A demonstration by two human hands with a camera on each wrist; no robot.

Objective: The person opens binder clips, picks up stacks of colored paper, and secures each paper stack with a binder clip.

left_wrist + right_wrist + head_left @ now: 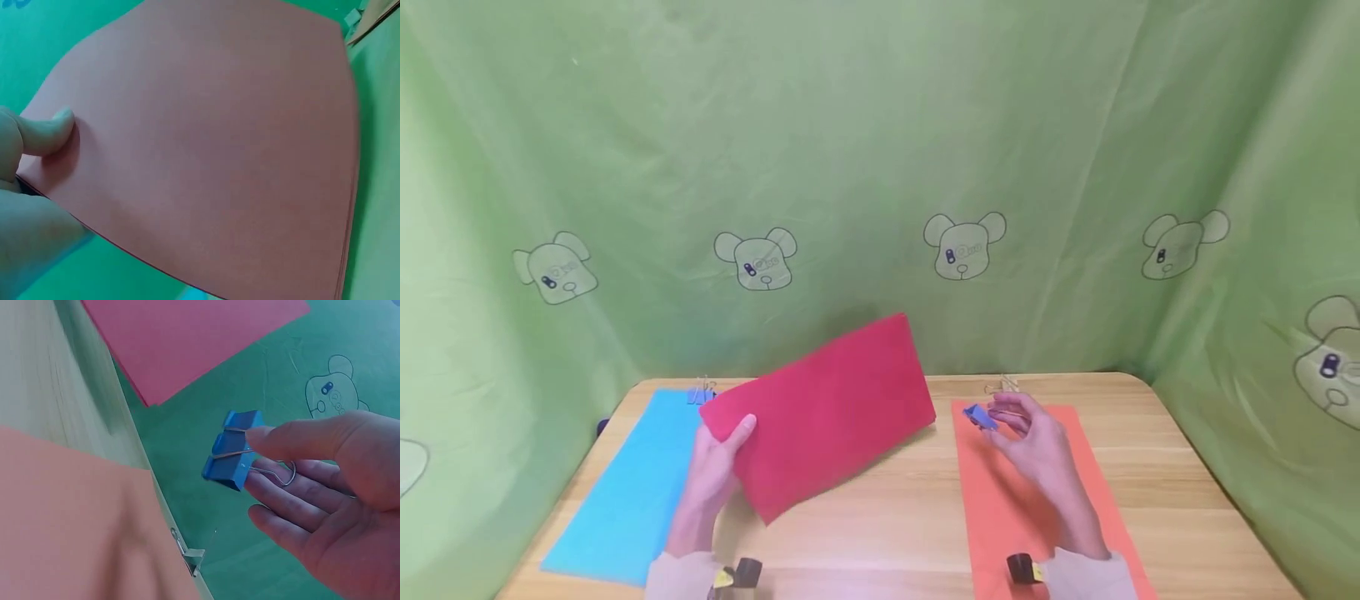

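A stack of red paper (835,408) is lifted above the middle of the table, tilted up to the right. My left hand (718,462) grips its lower left corner, thumb on the near face; the other fingers are hidden behind the sheets. In the left wrist view the paper (206,144) fills most of the picture. My right hand (1037,442) pinches a blue binder clip (234,450) by its wire handles, between thumb and fingers. That clip is held over the orange paper (1000,500), apart from the red stack.
Blue paper (617,492) lies at the table's left, with another blue binder clip (702,395) at its far end. A pale binder clip (193,557) sits at the far edge beyond the orange paper. Green curtains (865,167) hang behind the wooden table (865,550).
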